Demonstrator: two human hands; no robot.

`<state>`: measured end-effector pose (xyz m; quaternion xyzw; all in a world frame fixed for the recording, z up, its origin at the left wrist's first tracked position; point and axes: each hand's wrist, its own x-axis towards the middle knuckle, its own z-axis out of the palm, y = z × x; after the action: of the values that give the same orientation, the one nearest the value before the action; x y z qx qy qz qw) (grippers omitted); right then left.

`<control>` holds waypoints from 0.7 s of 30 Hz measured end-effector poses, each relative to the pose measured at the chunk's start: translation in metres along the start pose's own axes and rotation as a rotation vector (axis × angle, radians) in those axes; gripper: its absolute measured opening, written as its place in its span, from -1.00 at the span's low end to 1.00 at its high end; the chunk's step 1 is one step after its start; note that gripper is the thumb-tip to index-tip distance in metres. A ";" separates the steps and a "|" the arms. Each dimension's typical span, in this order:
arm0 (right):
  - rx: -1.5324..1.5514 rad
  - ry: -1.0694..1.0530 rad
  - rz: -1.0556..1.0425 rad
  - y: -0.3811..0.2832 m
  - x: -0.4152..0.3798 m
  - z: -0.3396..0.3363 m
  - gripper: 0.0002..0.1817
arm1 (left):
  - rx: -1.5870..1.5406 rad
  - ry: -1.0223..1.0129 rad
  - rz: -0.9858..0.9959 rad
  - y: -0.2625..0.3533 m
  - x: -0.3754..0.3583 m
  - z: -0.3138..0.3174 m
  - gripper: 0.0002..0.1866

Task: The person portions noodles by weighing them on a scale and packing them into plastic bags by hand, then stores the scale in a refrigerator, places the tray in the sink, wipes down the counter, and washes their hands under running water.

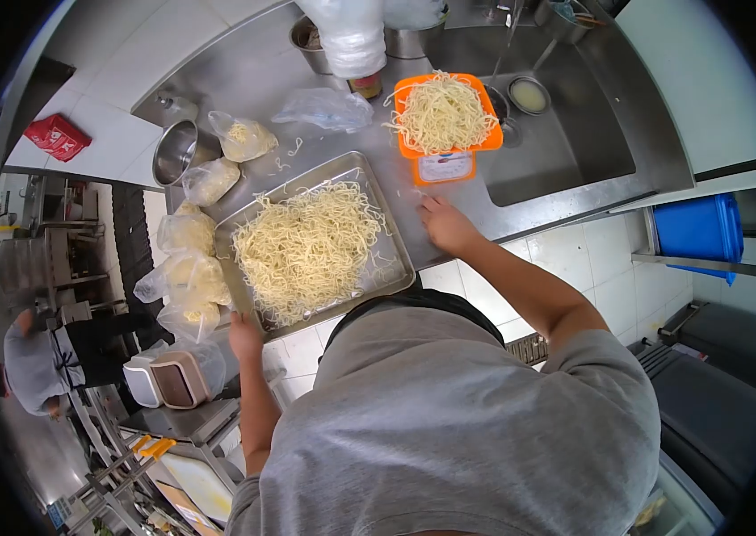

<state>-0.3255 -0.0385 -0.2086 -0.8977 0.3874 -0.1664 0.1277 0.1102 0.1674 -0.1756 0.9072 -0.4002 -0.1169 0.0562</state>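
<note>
A metal tray (393, 284) holding a wide pile of pale noodles (306, 246) lies on the counter in front of me. My left hand (246, 336) is at the tray's near left corner, fingers curled at its rim, close to a row of plastic bags (189, 284) of noodles. My right hand (446, 225) rests at the counter's front edge, its fingers apart and holding nothing. Just beyond it stands an orange kitchen scale (446, 167). On the scale sits an orange container (407, 134) heaped with noodles (443, 114), some strands hanging over its rim.
A sink (566, 147) with a running tap and a small bowl (528, 95) is at the right. Behind the tray are a crumpled plastic bag (324, 109) and a steel pot (180, 152). Another person (34, 362) is at the far left. A blue bin (698, 234) stands low at right.
</note>
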 end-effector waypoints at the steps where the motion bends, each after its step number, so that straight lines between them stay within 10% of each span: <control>1: 0.028 -0.090 0.028 0.003 -0.011 -0.002 -0.75 | -0.007 0.017 0.016 -0.001 0.000 0.003 -0.71; 10: 0.142 -0.201 0.159 0.042 -0.036 0.000 -0.88 | -0.007 0.002 0.025 0.029 0.003 0.007 -0.70; 13: 0.705 -0.240 0.609 0.027 -0.021 -0.077 -0.91 | -0.058 -0.005 0.066 0.042 0.013 0.017 -0.68; 16: 1.241 0.010 0.603 0.012 -0.001 -0.156 -0.94 | -0.100 -0.010 0.047 0.061 0.014 0.017 -0.69; 21: 1.179 0.494 0.382 0.003 0.059 -0.231 -0.84 | -0.032 -0.029 0.093 0.054 0.033 0.021 -0.66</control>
<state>-0.3808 -0.1073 0.0128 -0.5286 0.4018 -0.5256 0.5319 0.0873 0.1065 -0.1909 0.8848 -0.4407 -0.1338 0.0702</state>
